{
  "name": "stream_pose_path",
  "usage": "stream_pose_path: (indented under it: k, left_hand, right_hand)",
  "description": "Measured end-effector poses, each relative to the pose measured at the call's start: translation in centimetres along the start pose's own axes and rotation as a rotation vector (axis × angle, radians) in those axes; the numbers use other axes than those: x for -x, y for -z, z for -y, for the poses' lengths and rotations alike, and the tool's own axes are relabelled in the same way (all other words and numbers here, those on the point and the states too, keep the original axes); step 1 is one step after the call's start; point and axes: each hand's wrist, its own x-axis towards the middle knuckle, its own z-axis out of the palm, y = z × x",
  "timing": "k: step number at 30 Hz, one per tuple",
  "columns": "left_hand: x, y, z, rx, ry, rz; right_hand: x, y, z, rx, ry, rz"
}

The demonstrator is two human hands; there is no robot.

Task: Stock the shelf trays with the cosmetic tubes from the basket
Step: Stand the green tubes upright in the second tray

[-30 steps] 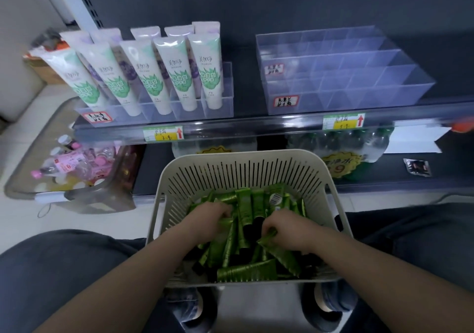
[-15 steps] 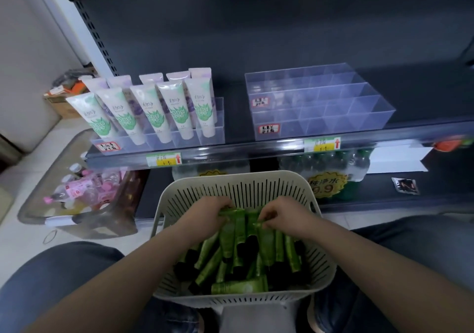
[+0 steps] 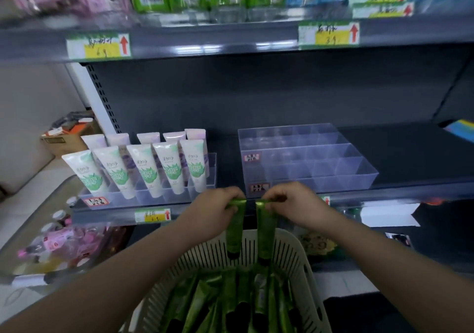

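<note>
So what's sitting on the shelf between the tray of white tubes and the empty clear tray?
Nothing: in the head view, bare dark shelf separates the white tube tray from the empty clear tray.

**Dark shop shelving beside a pale wall**

A dark grey shelving unit [image 3: 256, 97] fills the view; its upper shelf edge [image 3: 230, 43] carries yellow price labels [image 3: 102, 45]; left of the unit stands a pale wall [image 3: 30, 117]; below that wall, a cardboard box [image 3: 66, 140] sits on the light floor [image 3: 30, 204].
</note>
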Motion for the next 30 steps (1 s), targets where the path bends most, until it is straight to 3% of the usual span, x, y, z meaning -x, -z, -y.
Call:
stream_pose_path:
  k: [16, 30]
  left_hand:
    - [-12.5, 7.9, -0.3, -0.036, -0.109, -0.394]
    - [-24.7, 8.5, 4.1, -0.024, -0.034, -0.414]
  right_hand:
    - [-9.9, 9.3, 3.8, -0.225, 0.138, -0.260]
    - [-22.3, 11.6, 0.4, -0.076, 0.259, -0.432]
